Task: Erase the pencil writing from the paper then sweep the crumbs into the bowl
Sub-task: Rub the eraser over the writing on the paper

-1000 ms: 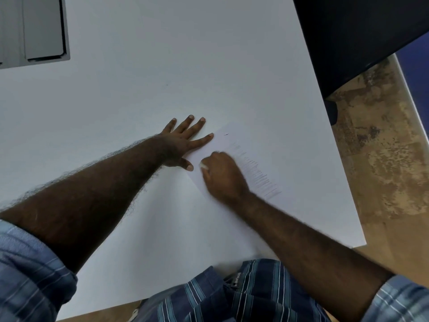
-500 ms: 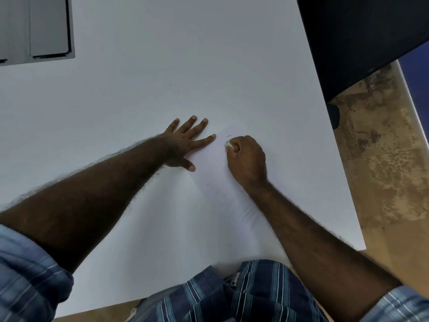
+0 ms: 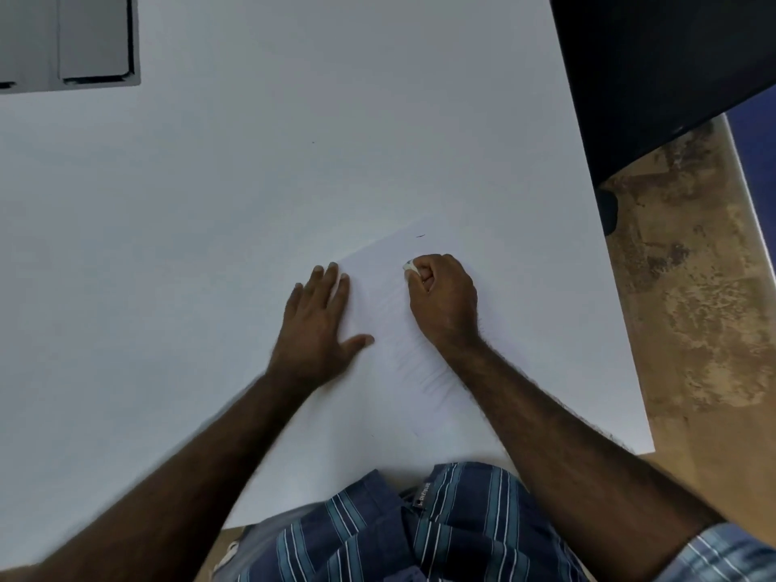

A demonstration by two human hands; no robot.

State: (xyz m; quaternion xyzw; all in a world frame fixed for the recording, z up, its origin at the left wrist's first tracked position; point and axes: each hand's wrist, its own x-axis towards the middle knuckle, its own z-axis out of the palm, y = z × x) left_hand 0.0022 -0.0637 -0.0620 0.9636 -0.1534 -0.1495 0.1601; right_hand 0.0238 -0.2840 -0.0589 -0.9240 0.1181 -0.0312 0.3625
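The left hand (image 3: pixel 313 329) lay flat, fingers straight, pinning the paper (image 3: pixel 378 296) to the tabletop (image 3: pixel 210 203). Just beyond, the right hand (image 3: pixel 445 300) clenched the eraser (image 3: pixel 410 267) (hard rubbing there could crease the sheet). No bowl showed.

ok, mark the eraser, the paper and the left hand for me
eraser (image 3: pixel 410 266), head view, on the white tip showing past the right hand's fingers.
paper (image 3: pixel 378 279), head view, on bare sheet between the two hands.
left hand (image 3: pixel 315 319), head view, on the back of the hand.
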